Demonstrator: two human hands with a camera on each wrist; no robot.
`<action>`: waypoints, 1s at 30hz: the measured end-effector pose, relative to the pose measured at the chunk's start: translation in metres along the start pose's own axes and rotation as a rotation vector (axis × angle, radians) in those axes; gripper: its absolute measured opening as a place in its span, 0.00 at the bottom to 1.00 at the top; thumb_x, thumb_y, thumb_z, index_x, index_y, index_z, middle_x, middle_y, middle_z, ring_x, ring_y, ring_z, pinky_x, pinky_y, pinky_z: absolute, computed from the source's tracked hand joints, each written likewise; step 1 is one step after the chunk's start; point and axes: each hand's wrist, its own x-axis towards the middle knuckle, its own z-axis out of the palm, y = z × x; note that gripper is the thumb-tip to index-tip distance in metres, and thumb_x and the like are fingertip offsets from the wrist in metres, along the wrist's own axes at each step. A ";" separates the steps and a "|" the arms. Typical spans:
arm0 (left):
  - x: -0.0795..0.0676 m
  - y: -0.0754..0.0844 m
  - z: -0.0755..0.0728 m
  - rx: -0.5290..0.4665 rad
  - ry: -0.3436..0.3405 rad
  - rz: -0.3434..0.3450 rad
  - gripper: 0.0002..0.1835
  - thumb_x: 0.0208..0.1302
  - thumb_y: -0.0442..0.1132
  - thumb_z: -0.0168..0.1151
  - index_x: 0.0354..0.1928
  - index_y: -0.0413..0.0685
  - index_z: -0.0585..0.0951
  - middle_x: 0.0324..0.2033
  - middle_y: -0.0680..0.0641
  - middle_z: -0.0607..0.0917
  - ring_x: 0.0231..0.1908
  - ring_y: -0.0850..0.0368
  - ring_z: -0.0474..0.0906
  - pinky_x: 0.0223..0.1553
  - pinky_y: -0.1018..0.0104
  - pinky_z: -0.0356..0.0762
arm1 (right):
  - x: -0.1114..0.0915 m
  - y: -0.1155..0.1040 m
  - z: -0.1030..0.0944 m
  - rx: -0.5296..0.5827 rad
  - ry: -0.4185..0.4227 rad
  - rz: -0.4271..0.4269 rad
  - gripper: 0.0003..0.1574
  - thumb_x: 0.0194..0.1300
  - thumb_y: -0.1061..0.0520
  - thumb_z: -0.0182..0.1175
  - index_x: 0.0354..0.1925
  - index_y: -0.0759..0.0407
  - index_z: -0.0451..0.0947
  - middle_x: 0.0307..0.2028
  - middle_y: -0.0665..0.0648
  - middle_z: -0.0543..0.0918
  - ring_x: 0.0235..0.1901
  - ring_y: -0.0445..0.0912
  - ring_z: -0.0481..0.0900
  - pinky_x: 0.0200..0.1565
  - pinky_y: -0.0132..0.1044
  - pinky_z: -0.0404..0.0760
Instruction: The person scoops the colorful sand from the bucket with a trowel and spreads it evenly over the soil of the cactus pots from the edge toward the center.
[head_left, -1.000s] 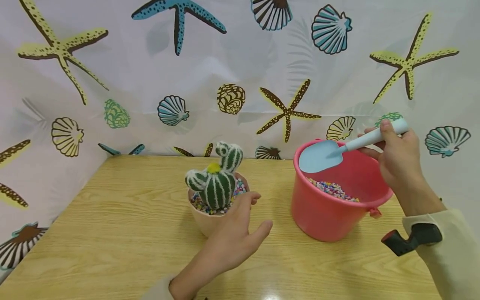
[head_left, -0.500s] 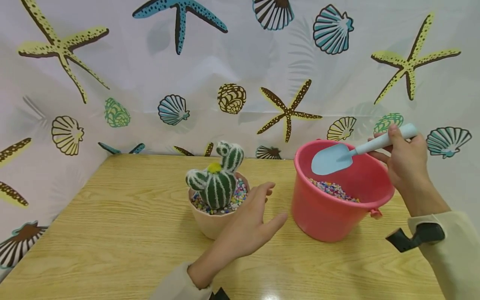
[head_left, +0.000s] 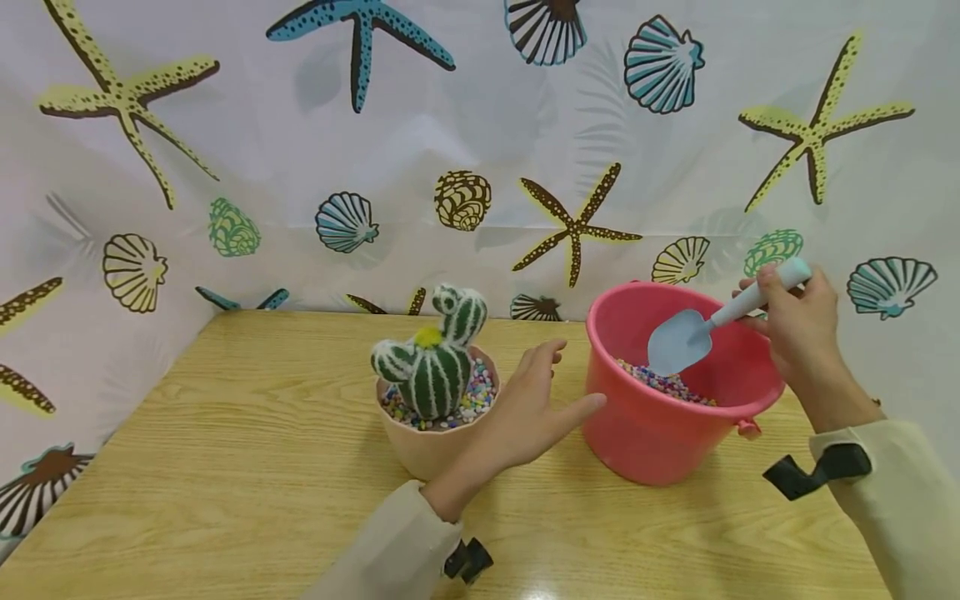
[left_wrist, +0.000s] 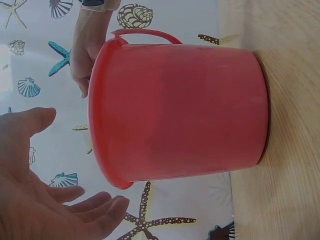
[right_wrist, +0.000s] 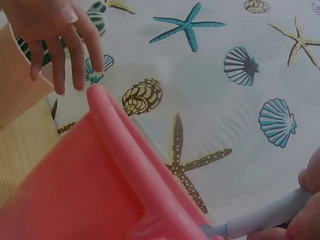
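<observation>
My right hand grips the pale blue handle of a small hand trowel over the pink bucket. The blade tilts down inside the rim, its tip overlapping the multicoloured pebbles in the head view. My left hand is held with fingers spread and nothing in them, between the plant pot and the bucket. In the left wrist view its fingertips come close to the bucket's rim. Behind the left hand stands a beige pot with a knitted-looking green cactus in colourful pebbles.
Everything stands on a light wood-grain table. A white cloth printed with starfish and shells hangs at the back and left. The bucket's pink carrying handle lies along its side in the left wrist view.
My left hand has moved right, from the pot's edge toward the bucket. The trowel in my right hand has shifted right and dipped from above the rim down into the bucket.
</observation>
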 end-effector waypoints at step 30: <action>0.038 0.000 0.025 -0.020 0.015 0.022 0.57 0.50 0.62 0.69 0.75 0.53 0.48 0.69 0.46 0.60 0.65 0.50 0.63 0.60 0.48 0.71 | 0.003 0.015 0.003 -0.650 -0.252 -0.297 0.24 0.73 0.51 0.48 0.56 0.67 0.61 0.50 0.71 0.72 0.49 0.63 0.73 0.34 0.19 0.68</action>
